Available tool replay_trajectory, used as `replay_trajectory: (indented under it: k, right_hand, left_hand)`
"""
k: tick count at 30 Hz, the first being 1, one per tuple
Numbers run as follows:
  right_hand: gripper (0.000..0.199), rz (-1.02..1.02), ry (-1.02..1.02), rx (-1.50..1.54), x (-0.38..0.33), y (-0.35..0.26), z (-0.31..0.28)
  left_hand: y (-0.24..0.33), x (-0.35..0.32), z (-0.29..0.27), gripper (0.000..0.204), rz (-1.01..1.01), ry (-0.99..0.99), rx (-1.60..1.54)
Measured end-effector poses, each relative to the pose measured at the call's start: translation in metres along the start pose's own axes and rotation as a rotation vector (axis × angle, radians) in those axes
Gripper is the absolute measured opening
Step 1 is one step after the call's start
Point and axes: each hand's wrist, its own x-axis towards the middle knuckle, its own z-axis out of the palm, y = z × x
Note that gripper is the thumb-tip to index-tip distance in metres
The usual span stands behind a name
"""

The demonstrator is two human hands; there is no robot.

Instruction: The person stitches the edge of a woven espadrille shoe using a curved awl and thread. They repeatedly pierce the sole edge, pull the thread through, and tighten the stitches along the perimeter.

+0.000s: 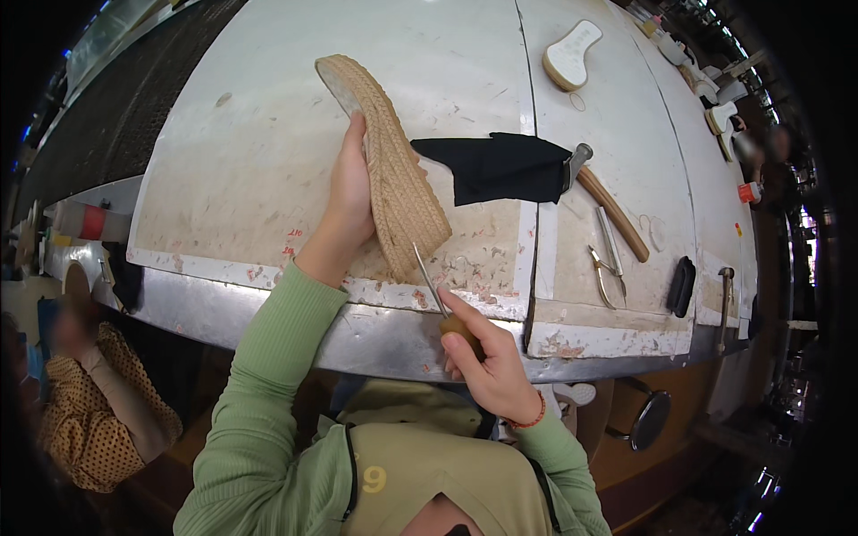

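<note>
My left hand (347,207) holds a braided jute wedge sole (386,165) on its edge above the white worktable (250,134), fingers along its left side. My right hand (483,355) grips the wooden handle of an awl (431,286). The awl's thin metal shaft points up and its tip meets the lower heel end of the sole. A piece of black fabric (500,167) lies on the table just right of the sole.
A hammer with a wooden handle (609,210) and metal pliers (608,266) lie right of the fabric, with a small black object (681,286) beyond them. Another wedge sole (570,55) sits at the back. A person in a dotted top (98,402) is at the lower left. A stool (651,418) stands under the table.
</note>
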Motion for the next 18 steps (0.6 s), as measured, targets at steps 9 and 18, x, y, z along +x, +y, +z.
replay_trajectory:
  k: [9, 18]
  right_hand:
    - [0.049, -0.308, 0.072, -0.332, 0.014, 0.000, 0.005]
    - [0.050, -0.322, 0.117, -0.473, 0.015, -0.005, 0.004]
  left_hand:
    - [0.002, 0.004, 0.000, 0.064, 0.031, -0.048, -0.015]
    - [0.002, 0.000, 0.002, 0.063, 0.083, -0.073, 0.000]
